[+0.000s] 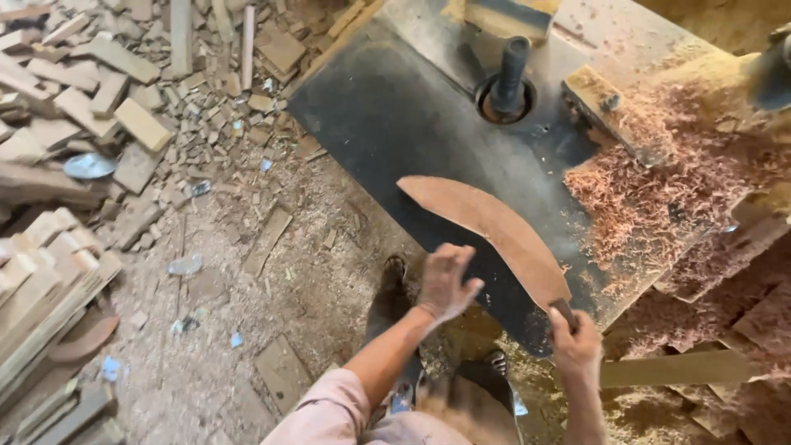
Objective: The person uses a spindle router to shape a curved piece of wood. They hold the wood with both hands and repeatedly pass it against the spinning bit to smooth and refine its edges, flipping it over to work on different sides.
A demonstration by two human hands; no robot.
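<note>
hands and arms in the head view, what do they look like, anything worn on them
Both hands are bare: no gloves, rings or watch can be made out on the left hand or the right hand. The left arm has a light pink sleeve pushed up near the elbow. The right forearm is bare as far as the frame shows.

left hand [446, 284] open, fingers spread, blurred; right hand [574, 342] in closed grip.

Sawdust floor [247, 330], offcut heaps [99, 99], machine table [395, 124]
</note>
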